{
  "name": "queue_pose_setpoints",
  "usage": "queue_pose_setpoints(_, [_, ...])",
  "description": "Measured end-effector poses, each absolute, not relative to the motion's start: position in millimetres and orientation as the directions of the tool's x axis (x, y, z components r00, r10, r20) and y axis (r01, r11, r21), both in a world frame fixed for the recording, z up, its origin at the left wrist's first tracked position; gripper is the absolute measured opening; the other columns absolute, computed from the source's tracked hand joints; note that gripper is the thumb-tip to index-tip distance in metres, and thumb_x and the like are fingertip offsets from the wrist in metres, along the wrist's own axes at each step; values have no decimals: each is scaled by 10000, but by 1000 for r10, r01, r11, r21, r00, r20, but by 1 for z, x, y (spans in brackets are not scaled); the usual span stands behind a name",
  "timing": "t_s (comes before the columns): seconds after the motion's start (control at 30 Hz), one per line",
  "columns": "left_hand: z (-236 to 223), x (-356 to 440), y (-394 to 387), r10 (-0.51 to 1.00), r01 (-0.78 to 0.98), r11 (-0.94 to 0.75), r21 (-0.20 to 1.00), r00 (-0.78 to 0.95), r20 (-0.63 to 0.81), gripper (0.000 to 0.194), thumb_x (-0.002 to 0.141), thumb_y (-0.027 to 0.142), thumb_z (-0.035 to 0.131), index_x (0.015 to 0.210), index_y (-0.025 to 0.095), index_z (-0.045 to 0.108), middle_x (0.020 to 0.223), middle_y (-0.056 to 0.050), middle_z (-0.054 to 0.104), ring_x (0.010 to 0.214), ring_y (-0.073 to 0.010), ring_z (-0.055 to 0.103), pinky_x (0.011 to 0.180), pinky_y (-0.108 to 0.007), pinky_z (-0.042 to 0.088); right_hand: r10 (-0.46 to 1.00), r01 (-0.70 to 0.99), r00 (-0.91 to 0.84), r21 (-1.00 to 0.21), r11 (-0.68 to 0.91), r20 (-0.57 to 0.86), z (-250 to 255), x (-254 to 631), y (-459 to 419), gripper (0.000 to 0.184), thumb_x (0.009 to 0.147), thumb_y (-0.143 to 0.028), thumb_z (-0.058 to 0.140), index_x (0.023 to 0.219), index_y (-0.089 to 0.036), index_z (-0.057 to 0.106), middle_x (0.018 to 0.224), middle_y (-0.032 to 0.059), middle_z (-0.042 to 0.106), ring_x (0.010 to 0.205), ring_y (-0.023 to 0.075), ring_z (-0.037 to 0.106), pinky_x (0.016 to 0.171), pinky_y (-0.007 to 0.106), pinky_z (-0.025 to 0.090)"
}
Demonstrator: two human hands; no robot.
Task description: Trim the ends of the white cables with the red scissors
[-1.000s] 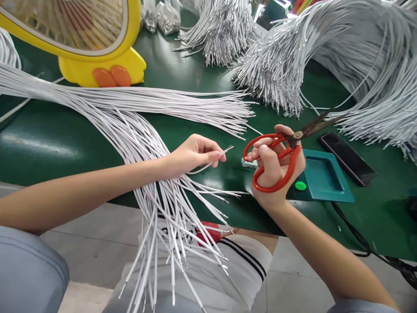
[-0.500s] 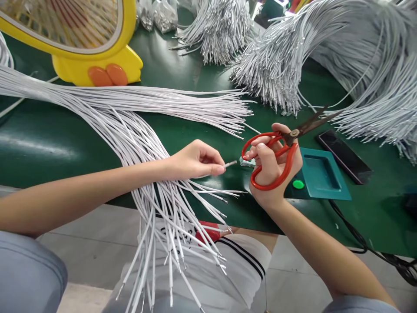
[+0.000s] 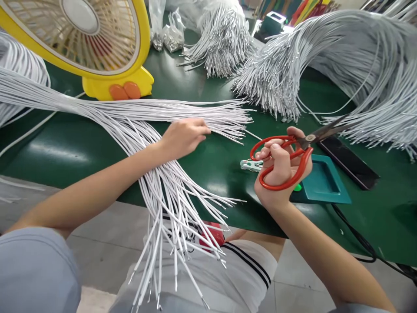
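In the head view, my right hand [image 3: 280,167] has its fingers through the red-handled scissors [image 3: 301,143]. Their dark blades point up and to the right, a little apart. My left hand [image 3: 185,135] hovers at the lower edge of a bundle of white wires [image 3: 182,111] lying across the table. Its thumb and forefinger stretch to the right, slightly apart, with no wire visible between them. Under my left forearm, a second group of white wires [image 3: 172,195] fans out and hangs over the table edge towards my lap; their tips look stripped.
A yellow fan [image 3: 117,82] stands at back left. Large wire bundles [image 3: 270,82] lie at back right. By my right hand are a white-green clip [image 3: 250,165], a teal tray device [image 3: 340,195] with a cable, and a dark phone [image 3: 350,163]. Small bags [image 3: 172,37] sit behind.
My left hand has moved up and left to the upper wire bundle; the single wire end it pinched no longer shows. My right hand still holds the scissors. The view has shifted slightly.
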State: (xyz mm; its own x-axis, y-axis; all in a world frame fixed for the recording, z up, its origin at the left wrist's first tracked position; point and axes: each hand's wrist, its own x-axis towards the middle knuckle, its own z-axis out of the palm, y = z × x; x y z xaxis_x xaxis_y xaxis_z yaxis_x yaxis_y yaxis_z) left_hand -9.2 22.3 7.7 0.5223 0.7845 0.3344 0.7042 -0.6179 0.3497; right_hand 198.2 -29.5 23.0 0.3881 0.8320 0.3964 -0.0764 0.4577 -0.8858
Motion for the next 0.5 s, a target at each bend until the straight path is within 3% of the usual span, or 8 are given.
queue_pose_setpoints(0.07, [1, -14, 33, 771, 756, -613, 227, 511, 381, 272, 888, 166, 492, 1099, 164, 662, 1147, -75, 643, 1059, -242, 579, 888, -365, 465, 831, -84, 388, -882, 464, 400, 23, 198, -30, 296, 747, -131, 541, 1023, -236, 555, 682, -59, 564, 505, 92, 498, 511, 253, 454])
queue_pose_setpoints(0.2, [-7, -15, 41, 692, 705, -701, 102, 639, 336, 350, 893, 150, 477, 1230, 146, 572, 1272, -101, 585, 1186, -271, 489, 994, -428, 384, 825, -85, 382, -873, 481, 417, 23, 197, -31, 308, 737, -118, 553, 1029, -214, 563, 679, -55, 569, 505, 94, 508, 516, 262, 456])
queue_pose_setpoints(0.33, [-9, -14, 43, 748, 765, -637, 97, 582, 318, 333, 889, 130, 455, 1199, 115, 576, 1143, -119, 638, 1087, -265, 538, 942, -414, 398, 824, -62, 377, -876, 479, 424, 22, 197, -32, 318, 740, -114, 541, 1043, -208, 564, 679, -53, 570, 510, 92, 512, 524, 265, 458])
queue_pose_setpoints(0.5, [-12, -17, 46, 738, 780, -623, 54, 564, 370, 280, 899, 130, 405, 978, 140, 673, 925, -100, 667, 939, -254, 572, 852, -411, 412, 834, -41, 370, -890, 455, 409, 22, 197, -31, 308, 743, -132, 546, 1041, -210, 555, 681, -58, 561, 513, 84, 517, 528, 253, 466])
